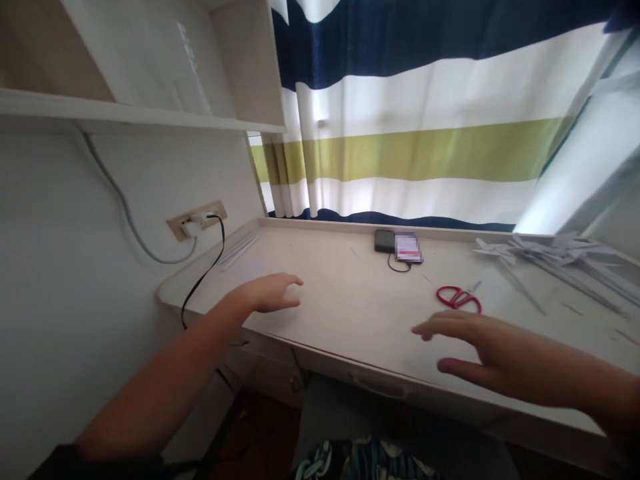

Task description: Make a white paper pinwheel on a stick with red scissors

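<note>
Over the left part of the white desk (345, 300), my left hand (273, 292) hangs with thumb and fingers apart and nothing between them. My right hand (470, 343) is above the front right of the desk, its fingers stretched out and the thumb held away from them. Just beyond the right hand lie red-handled scissors (456, 299), their blades pointing toward the back right. The scissors and the right hand do not appear to touch. Whether either hand rests on the desk is hard to tell.
Folded white paper pieces (540, 257) are piled at the right, with thin strips (240, 250) at the far left. A phone (409, 247) lies beside a black box (385, 241), a short cable near them. A black cord (203, 273) runs from the wall socket (197, 220) over the desk's left edge.
</note>
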A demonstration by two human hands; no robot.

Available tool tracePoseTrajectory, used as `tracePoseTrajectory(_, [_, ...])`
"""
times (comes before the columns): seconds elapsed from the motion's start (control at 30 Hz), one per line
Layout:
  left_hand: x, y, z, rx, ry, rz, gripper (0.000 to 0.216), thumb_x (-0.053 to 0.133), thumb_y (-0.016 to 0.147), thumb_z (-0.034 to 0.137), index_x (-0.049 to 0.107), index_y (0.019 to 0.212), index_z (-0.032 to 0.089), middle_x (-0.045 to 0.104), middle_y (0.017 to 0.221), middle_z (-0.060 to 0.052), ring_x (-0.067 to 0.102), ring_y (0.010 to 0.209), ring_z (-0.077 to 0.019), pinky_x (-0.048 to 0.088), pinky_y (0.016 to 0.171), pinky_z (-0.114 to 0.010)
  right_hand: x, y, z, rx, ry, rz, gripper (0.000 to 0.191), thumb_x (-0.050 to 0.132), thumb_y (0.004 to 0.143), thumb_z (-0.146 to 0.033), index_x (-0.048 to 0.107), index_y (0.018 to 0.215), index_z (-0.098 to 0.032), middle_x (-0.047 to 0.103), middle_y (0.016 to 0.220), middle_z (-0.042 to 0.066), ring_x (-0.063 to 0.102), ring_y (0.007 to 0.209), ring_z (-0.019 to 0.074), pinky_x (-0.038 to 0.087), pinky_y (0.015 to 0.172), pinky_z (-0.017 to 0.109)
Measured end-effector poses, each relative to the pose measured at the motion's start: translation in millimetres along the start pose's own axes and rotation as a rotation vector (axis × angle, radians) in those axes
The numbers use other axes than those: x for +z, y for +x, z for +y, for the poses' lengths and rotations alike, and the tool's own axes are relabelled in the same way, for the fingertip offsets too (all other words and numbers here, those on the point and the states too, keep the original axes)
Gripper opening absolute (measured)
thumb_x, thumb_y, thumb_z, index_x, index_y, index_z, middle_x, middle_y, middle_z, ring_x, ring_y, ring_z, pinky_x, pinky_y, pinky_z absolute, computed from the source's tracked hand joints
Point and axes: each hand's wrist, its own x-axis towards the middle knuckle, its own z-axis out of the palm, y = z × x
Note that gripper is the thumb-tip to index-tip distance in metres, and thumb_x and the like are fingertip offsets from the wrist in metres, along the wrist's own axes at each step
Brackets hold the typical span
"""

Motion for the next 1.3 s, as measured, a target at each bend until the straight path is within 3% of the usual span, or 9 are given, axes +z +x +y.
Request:
tracePoseTrajectory(0.13, [29.1,34.4,-68.2,-0.235,0.085,0.168,0.067,0.056,0.082,0.044,0.044,0.137,0.008,0.033,0.149,-0.023,0.026,0.14,-0.0357,0.022,0.113,-0.047,32.2,76.4,4.5,-0.123,-0.037,-0.118,0.055,0.054,0.085,-0.05,0.049,0.137,-0.031,0.047,0.142,0.006,0.046,0.128,0.0261,0.035,0.111,0.04])
tracePoseTrajectory(0.23, [40.7,38.1,-109.9,-0.423,0.118,0.283,0.069,0.048,0.088,0.046,0.036,0.14,0.003,0.023,0.15,-0.03,0.021,0.139,-0.0447,0.022,0.109,-0.059,54.9,119.6,5.4,-0.154,-0.074,-0.123,0.067,0.052,0.086,-0.052,0.037,0.145,-0.023,0.036,0.15,0.009,0.034,0.137,0.027,0.029,0.115,0.042])
tracePoseTrajectory(0.3, [45.0,37.5,-128.3,-0.496,0.131,0.342,0.065,0.046,0.091,0.047,0.038,0.139,0.004,0.026,0.149,-0.03,0.025,0.138,-0.0439,0.024,0.107,-0.06,68.6,148.3,1.2,-0.166,-0.108,-0.098,0.073,0.05,0.086,-0.053,0.031,0.148,-0.021,0.031,0.153,0.01,0.027,0.141,0.0288,0.026,0.115,0.045])
tracePoseTrajectory(0.43, [50.4,39.6,-144.4,-0.461,0.14,0.419,0.041,0.052,0.092,0.039,0.052,0.125,0.014,0.05,0.133,-0.015,0.049,0.122,-0.0289,0.04,0.101,-0.053,93.6,209.9,-18.1,-0.191,-0.139,-0.058,0.077,0.05,0.086,-0.054,0.025,0.15,-0.019,0.026,0.155,0.012,0.017,0.143,0.0343,0.018,0.115,0.053])
tracePoseTrajectory(0.5, [53.0,41.1,-145.5,-0.394,0.132,0.455,0.034,0.054,0.092,0.035,0.056,0.12,0.016,0.055,0.127,-0.011,0.055,0.113,-0.0242,0.046,0.096,-0.048,104.3,239.2,-30.4,-0.189,-0.148,-0.023,0.077,0.049,0.086,-0.053,0.025,0.15,-0.016,0.026,0.154,0.015,0.018,0.142,0.0367,0.016,0.114,0.056])
tracePoseTrajectory(0.73, [64.0,40.5,-148.2,-0.309,0.077,0.559,0.031,0.053,0.092,0.034,0.059,0.117,0.016,0.061,0.121,-0.01,0.057,0.112,-0.022,0.045,0.098,-0.046,133.8,316.2,-74.7,-0.191,-0.151,0.135,0.073,0.052,0.088,-0.053,0.033,0.145,-0.011,0.035,0.148,0.019,0.026,0.138,0.0371,0.019,0.112,0.059])
tracePoseTrajectory(0.87, [65.1,41.9,-153.2,-0.356,0.083,0.563,0.03,0.051,0.092,0.033,0.063,0.113,0.015,0.065,0.117,-0.01,0.058,0.113,-0.0204,0.042,0.101,-0.036,147.8,336.9,-102.8,-0.277,-0.142,0.189,0.051,0.056,0.09,-0.043,0.046,0.134,-0.019,0.044,0.141,0.012,0.04,0.13,0.0311,0.029,0.107,0.058])
tracePoseTrajectory(0.97, [60.5,41.9,-153.6,-0.381,0.111,0.527,0.033,0.05,0.093,0.038,0.062,0.113,0.015,0.064,0.117,-0.011,0.059,0.11,-0.0216,0.044,0.099,-0.04,151.6,335.9,-115.6,-0.362,-0.131,0.208,0.042,0.057,0.091,-0.037,0.052,0.127,-0.018,0.05,0.134,0.011,0.048,0.122,0.0281,0.038,0.102,0.054])
tracePoseTrajectory(1.3, [26.1,22.0,-151.2,-0.243,0.239,0.224,0.031,0.055,0.092,0.033,0.056,0.117,0.015,0.058,0.118,-0.01,0.06,0.1,-0.0208,0.053,0.085,-0.042,147.0,303.1,-104.6,-0.435,-0.077,0.261,0.033,0.056,0.092,-0.034,0.055,0.121,-0.017,0.056,0.124,0.01,0.055,0.111,0.024,0.046,0.094,0.047])
